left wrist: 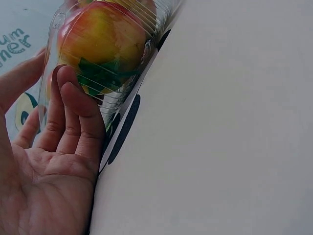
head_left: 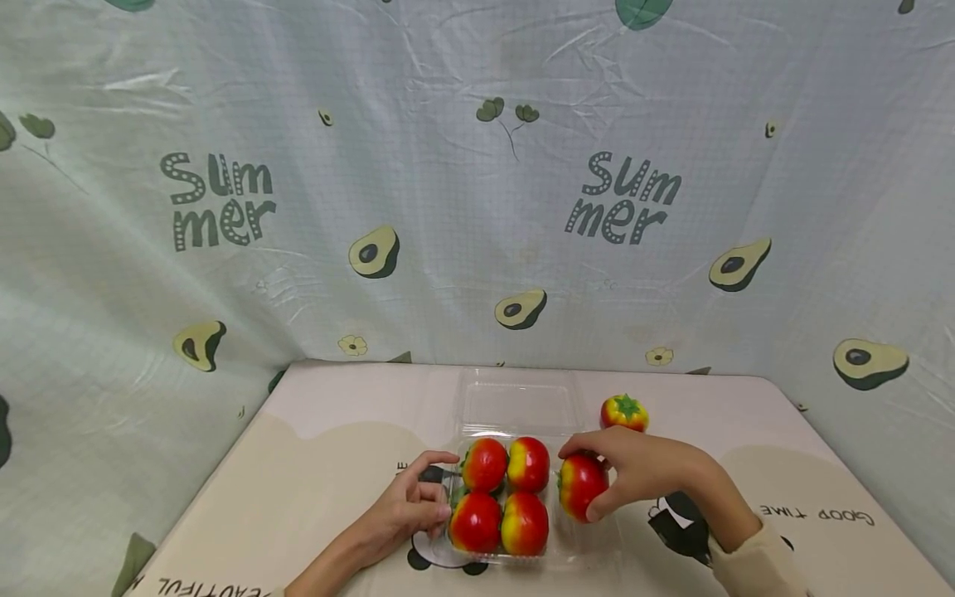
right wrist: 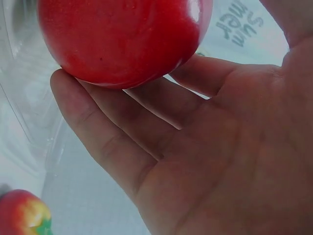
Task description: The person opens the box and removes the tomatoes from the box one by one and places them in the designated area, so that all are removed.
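A clear plastic clamshell box (head_left: 515,560) lies with its lid (head_left: 518,400) folded back. On its left and middle sit several red-and-yellow fruits (head_left: 477,522), round and glossy with green leafy caps. My left hand (head_left: 409,506) holds the box's left side, fingers curled against the ribbed wall (left wrist: 122,88) beside a fruit (left wrist: 105,36). Over the right part of the box, my right hand (head_left: 642,464) grips another such fruit (head_left: 583,487) between thumb and fingers. Its smooth red side (right wrist: 122,39) faces the right wrist camera, with fingertips along its lower edge.
One more red-and-yellow fruit (head_left: 625,412), green cap upward, stands on the table behind my right hand. The printed tabletop (head_left: 328,414) ends at a hanging curtain (head_left: 448,191) with avocado prints, which also runs along both sides.
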Demonstrator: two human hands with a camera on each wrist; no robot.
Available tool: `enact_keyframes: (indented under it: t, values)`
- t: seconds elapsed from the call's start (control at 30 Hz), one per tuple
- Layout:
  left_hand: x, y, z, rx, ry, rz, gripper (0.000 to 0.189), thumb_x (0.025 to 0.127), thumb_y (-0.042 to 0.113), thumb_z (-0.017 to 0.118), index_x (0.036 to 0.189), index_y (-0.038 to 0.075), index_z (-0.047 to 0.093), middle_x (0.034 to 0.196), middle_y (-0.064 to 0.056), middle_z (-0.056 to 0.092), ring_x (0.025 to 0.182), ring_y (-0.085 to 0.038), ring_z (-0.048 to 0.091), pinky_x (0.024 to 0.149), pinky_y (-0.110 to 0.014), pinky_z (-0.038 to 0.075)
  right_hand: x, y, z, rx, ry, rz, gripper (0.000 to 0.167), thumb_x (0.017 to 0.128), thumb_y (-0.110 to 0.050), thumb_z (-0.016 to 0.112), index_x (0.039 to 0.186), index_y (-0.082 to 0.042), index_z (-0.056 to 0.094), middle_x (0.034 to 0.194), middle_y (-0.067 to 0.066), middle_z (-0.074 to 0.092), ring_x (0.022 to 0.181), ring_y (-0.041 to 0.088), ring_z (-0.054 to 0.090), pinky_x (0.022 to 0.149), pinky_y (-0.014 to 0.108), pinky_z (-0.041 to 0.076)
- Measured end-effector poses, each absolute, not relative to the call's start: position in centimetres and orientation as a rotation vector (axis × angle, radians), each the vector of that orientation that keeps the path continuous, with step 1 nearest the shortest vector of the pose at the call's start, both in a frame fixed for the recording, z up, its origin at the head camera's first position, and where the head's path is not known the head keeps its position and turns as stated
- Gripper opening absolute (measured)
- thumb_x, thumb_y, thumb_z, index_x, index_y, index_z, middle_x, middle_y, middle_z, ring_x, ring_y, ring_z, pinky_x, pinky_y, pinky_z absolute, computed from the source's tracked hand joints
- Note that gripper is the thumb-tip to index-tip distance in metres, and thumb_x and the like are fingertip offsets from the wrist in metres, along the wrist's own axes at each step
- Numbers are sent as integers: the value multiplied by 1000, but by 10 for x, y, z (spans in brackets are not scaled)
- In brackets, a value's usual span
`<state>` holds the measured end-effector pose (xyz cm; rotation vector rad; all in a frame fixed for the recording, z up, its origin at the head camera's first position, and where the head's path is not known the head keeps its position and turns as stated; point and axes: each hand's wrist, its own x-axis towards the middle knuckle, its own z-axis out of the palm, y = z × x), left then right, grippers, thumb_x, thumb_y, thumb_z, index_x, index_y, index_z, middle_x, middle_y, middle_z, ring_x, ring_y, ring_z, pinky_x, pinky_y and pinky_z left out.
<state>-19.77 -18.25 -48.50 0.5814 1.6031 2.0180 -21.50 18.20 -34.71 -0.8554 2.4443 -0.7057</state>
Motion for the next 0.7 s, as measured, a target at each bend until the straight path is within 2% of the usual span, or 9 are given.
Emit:
enact_keyframes:
  t: [0.7]
  values:
    - [-197, -186, -486, 587, 1604, 2009, 64, 98, 5, 58, 152, 4, 23, 80, 5, 64, 70, -9, 58, 69, -21, 54, -216, 186, -357, -838, 2482, -815, 65, 78, -34, 89, 134, -20, 60, 130, 2, 62, 118, 26, 54, 91, 47, 61]
